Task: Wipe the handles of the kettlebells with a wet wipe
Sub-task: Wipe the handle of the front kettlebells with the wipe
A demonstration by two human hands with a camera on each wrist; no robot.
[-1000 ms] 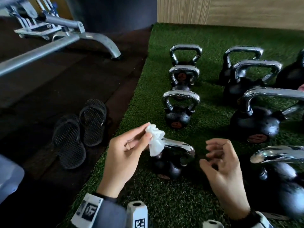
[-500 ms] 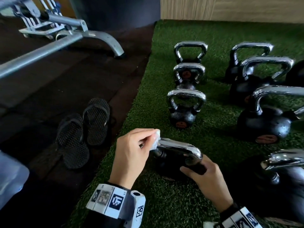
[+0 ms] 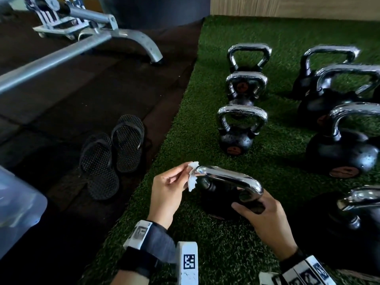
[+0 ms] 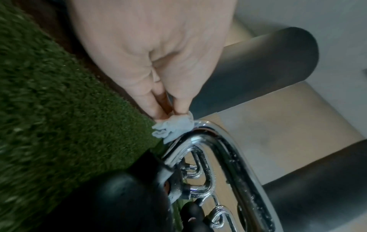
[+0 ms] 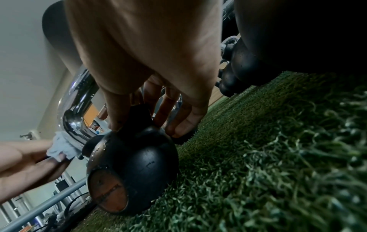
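One kettlebell [image 3: 224,199], nearest you on the green turf [image 3: 205,124], is taking the wipe: judged heavy and rigid, its chrome handle [image 3: 228,177] smooth and probably slick when damp. Your left hand [image 3: 166,194] is pinching the soft, crumpled wet wipe [image 3: 192,175] against the handle's left bend; your right hand [image 3: 265,217] is curling its fingers [image 5: 178,124] round the black body, steadying it. Other kettlebells [image 3: 240,128] are standing behind.

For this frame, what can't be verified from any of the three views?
- Right hand fingertips: head view, hidden behind the nearest kettlebell.
- Wet wipe contact under the handle: left wrist view, the wipe itself covers it.
- Orange label text: right wrist view, blurred.
- Right-hand kettlebells: head view, cut by the frame edge.
- Left hand palm: head view, faces away.
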